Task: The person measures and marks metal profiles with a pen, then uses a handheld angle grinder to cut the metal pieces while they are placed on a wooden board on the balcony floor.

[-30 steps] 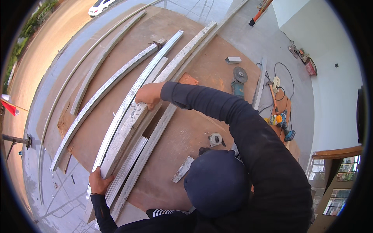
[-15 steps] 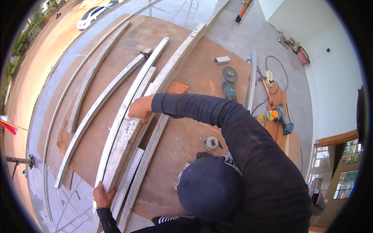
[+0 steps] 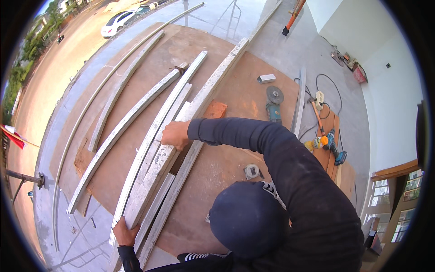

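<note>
A whitish, stained beam [image 3: 153,168] lies lengthwise in front of me. My left hand [image 3: 126,232] grips its near end, thumb on top and fingers over the left side. Farther along, my right hand [image 3: 176,135] is curled closed over the beam; a thin dark line shows beside its fingers, too fine to make out. Against the beam's left side runs a straight, bright metal bar [image 3: 152,131]. To its right lie a narrow pale channel [image 3: 157,195] and another long whitish beam [image 3: 174,192]. My bent knee [image 3: 248,220] hides part of the board.
Several more bars, one a bent pale beam [image 3: 129,119], rest on the brown board [image 3: 217,172]. Rightward are an angle grinder [image 3: 274,103], tape measure [image 3: 252,171], short metal offcut [image 3: 266,78], power strip [image 3: 320,99], hammer [image 3: 317,117], yellow bottle [image 3: 316,143] and cordless drill [image 3: 334,146].
My view has shifted, so most things appear lower and farther right. Less of the pale channel shows beside the beam. Both hands keep their hold.
</note>
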The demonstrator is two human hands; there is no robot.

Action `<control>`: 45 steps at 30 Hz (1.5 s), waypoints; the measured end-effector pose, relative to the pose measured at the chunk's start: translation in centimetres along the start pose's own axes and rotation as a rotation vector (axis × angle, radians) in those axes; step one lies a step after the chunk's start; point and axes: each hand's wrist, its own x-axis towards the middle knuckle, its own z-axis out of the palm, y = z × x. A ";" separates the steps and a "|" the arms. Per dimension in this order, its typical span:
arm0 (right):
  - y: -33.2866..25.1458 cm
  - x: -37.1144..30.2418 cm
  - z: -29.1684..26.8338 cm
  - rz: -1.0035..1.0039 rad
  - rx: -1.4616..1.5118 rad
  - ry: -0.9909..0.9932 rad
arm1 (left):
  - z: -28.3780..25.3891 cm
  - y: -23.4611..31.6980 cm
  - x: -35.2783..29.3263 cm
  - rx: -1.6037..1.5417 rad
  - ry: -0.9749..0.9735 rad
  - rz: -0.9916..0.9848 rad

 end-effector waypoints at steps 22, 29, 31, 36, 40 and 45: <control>-22.4 8.0 7.5 -0.228 0.244 0.343 | 1.7 3.8 -4.9 -0.005 -0.082 -0.029; -8.9 -1.4 0.6 -0.120 0.171 0.093 | -0.3 3.7 -2.9 -0.020 -0.087 -0.019; -3.2 -6.0 1.3 0.021 0.142 0.124 | -0.3 3.6 -2.0 -0.029 -0.072 0.040; 5.7 -10.1 4.9 0.037 -0.006 0.171 | 3.0 2.6 -8.4 -0.095 -0.045 -0.055; 5.4 -9.7 4.7 0.007 0.076 0.195 | 3.0 2.4 -8.5 -0.069 -0.091 -0.039; -1.3 -6.8 0.3 0.125 -0.051 0.131 | -2.3 -2.6 -7.1 0.045 -0.072 0.038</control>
